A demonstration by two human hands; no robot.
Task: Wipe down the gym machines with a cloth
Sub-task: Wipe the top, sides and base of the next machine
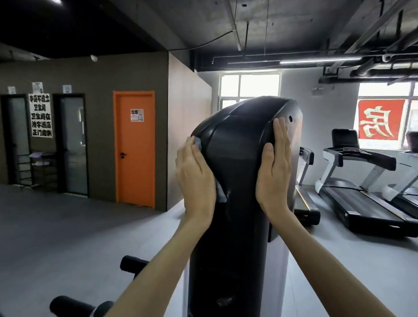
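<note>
In the head view, a tall, glossy black plastic machine housing (241,160) with a domed top is seen at the centre. Its long axis runs upright, from 6 o'clock to 12 o'clock.

The left hand (195,177) is laid flat against the housing's 9 o'clock flank. Its fingers are straight, and a small grey-blue cloth (221,192) is pressed beneath the palm. Only the cloth's edges are shown, one past the fingertips and one below the heel of the hand.

The right hand (275,169) is spread open on the 3 o'clock flank with nothing grasped. Its thumb is rested on the front face, apparently to steady the housing.

The broad front face lies at 3 o'clock from the cloth, between the two hands. The dome lies at 12 o'clock from it. A stroke along the upright axis or across the front would therefore be expected from the left hand, which carries the cloth.

Grey-and-black treadmills (361,194) are seen at 3 o'clock, an orange door (136,150) at 10 o'clock, and black padded rollers (71,311) at 7 o'clock.
</note>
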